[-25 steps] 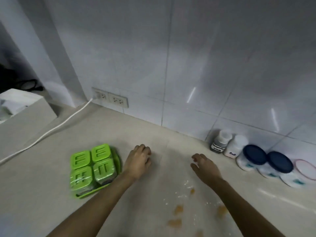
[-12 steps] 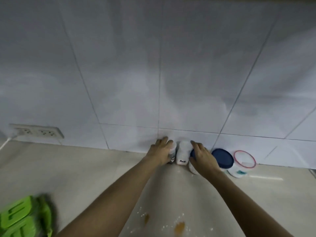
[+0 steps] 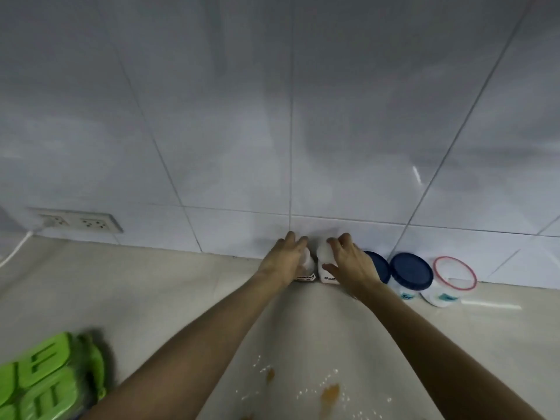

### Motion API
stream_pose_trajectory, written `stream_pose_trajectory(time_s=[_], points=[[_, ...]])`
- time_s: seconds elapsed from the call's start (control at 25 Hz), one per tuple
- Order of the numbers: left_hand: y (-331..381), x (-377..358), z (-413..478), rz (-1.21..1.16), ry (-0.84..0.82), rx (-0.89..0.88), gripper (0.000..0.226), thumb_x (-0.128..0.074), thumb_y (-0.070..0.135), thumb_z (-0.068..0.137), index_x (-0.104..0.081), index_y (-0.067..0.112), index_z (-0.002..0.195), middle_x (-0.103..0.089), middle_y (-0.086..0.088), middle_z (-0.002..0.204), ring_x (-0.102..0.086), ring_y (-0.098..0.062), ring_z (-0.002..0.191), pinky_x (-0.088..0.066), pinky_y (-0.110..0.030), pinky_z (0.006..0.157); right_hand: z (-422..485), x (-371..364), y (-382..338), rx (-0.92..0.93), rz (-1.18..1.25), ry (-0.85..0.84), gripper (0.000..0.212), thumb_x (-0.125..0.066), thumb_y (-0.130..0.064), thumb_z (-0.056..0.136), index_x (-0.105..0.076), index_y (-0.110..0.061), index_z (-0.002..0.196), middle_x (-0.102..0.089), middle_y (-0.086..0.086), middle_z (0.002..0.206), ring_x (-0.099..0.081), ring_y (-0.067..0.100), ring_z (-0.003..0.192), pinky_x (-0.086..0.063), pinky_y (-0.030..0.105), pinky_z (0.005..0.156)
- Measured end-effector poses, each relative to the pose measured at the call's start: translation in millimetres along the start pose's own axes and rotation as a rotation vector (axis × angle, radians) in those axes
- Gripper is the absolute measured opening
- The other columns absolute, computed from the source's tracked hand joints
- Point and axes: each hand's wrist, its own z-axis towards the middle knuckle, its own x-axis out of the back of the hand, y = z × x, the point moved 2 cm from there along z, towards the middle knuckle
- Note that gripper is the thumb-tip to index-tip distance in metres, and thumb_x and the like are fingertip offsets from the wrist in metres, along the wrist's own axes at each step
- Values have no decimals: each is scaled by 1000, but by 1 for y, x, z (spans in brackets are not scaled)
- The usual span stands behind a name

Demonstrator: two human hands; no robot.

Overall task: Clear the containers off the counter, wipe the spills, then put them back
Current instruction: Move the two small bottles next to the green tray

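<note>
Two small white shakers stand side by side against the tiled wall. My left hand (image 3: 283, 260) wraps the left shaker (image 3: 307, 269), whose label is dark. My right hand (image 3: 348, 263) wraps the salt shaker (image 3: 325, 262). Right of them stand two white tubs with dark blue lids (image 3: 412, 271), the nearer one (image 3: 378, 265) partly hidden by my right hand, and a tub with a clear red-rimmed lid (image 3: 453, 272). Orange and white spills (image 3: 328, 394) lie on the beige counter between my forearms.
A green four-compartment container set (image 3: 48, 380) sits at the lower left. A double wall socket (image 3: 77, 222) with a white cable (image 3: 15, 253) plugged in is on the left of the backsplash.
Both hands reached from mid-counter to the back wall and closed around the two small shakers. The view swung right and closer to the wall.
</note>
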Motion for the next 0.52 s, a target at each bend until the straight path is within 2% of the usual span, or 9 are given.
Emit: stream_pose_trajectory(time_s=[0.2, 0.52], points=[[-58, 30, -60, -115, 25, 155, 47, -68, 30, 81, -51, 20, 124, -51, -13, 114, -58, -34, 102, -47, -34, 88, -8, 4, -61, 104, 96, -32, 56, -60, -34, 89, -38, -10, 136, -42, 16, 129, -55, 34, 110, -49, 43, 88], [-172, 53, -183, -113, 55, 473, 51, -69, 30, 79, -53, 20, 127, -54, -14, 117, -58, -36, 105, -46, -35, 91, -14, -22, -211, 347, 203, -133, 57, -62, -34, 86, -42, -12, 135, -42, 14, 128, -55, 35, 111, -47, 42, 94]])
